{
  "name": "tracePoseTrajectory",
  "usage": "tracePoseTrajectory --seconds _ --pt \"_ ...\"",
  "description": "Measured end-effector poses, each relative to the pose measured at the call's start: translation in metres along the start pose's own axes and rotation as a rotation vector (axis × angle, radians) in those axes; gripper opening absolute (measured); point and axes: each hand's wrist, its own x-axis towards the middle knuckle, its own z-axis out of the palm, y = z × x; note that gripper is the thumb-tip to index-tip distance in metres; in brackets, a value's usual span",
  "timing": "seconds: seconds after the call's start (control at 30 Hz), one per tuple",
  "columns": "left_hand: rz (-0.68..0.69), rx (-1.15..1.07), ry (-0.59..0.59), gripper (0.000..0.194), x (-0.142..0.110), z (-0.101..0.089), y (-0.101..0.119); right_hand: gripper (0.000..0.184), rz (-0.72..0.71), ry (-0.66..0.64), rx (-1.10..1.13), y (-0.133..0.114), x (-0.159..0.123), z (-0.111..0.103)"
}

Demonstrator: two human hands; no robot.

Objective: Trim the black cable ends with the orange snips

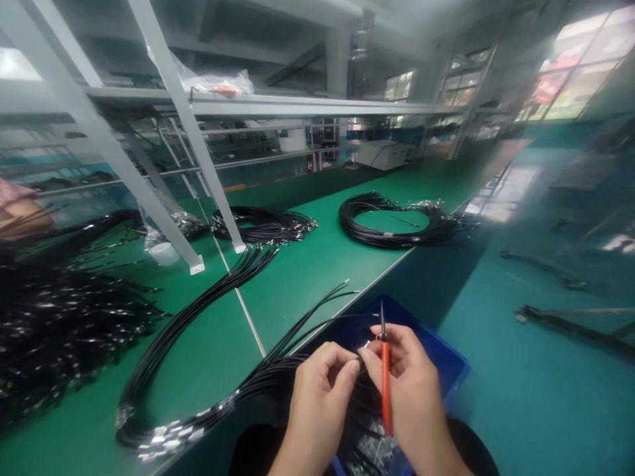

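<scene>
My left hand [320, 396] pinches the end of a thin black cable between thumb and forefinger. My right hand [417, 383] grips red-handled snips [386, 390], whose dark pointed tip is up. The right thumb and fingertips meet the left fingertips at the cable end, where a small pale piece shows; its kind is too small to tell. From my hands, a bundle of black cables [171, 330] curves left over the green table, with white labels [171, 436] wrapped along its near part. Below my hands is a blue bin [454, 363] with black cables and clear bits inside.
Coiled black cables [352, 231] lie toward the table's right edge, and another coil [258, 228] sits by the shelf posts. A large cable pile [59, 324] covers the left side. A white cup [163, 254] stands near a post [198, 145]. Another person's arm [22, 215] shows at far left.
</scene>
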Motion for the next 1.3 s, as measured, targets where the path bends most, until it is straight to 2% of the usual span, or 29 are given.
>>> tracePoseTrajectory --seconds 0.13,0.43,0.57,0.63,0.7,0.77,0.87,0.97,1.07,1.1,1.17,1.23,1.3 --pt "0.138 0.268 0.022 0.017 -0.006 0.004 -0.002 0.025 -0.11 -0.014 -0.241 -0.003 -0.003 -0.003" --pt "0.2 0.396 0.107 0.016 -0.011 0.003 0.012 0.031 -0.201 0.065 -0.342 -0.001 -0.008 -0.002" --pt "0.21 0.381 0.121 0.015 -0.013 0.005 0.011 0.032 -0.352 0.083 -0.435 0.002 -0.009 -0.002" --pt "0.19 0.315 0.141 0.015 -0.013 0.004 0.009 0.032 -0.469 0.092 -0.477 0.0 -0.013 -0.001" --pt "0.139 0.197 0.145 0.015 -0.01 0.001 0.006 0.03 -0.516 0.06 -0.469 -0.004 -0.019 0.0" --pt "0.07 0.042 0.099 0.015 -0.007 -0.006 0.004 0.027 -0.423 -0.043 -0.378 -0.008 -0.022 -0.003" --pt "0.005 -0.171 -0.013 0.017 -0.001 -0.019 0.003 0.028 -0.111 -0.264 -0.085 -0.013 -0.017 -0.015" --pt "-0.021 -0.301 -0.089 0.017 0.003 -0.028 0.004 0.033 0.19 -0.532 0.185 -0.014 -0.006 -0.033" --pt "-0.046 -0.386 -0.149 0.016 0.005 -0.03 0.003 0.041 0.396 -0.805 0.279 -0.012 0.0 -0.046" --pt "-0.056 -0.411 -0.161 0.016 0.005 -0.03 0.002 0.041 0.437 -0.853 0.284 -0.011 0.0 -0.048" --pt "-0.078 -0.457 -0.182 0.015 0.006 -0.03 0.002 0.035 0.486 -0.862 0.289 -0.007 -0.001 -0.047" --pt "-0.098 -0.493 -0.193 0.015 0.006 -0.028 0.003 0.032 0.499 -0.847 0.336 -0.001 -0.003 -0.043" --pt "-0.11 -0.514 -0.196 0.015 0.005 -0.027 0.004 0.034 0.483 -0.886 0.394 0.006 -0.003 -0.039"
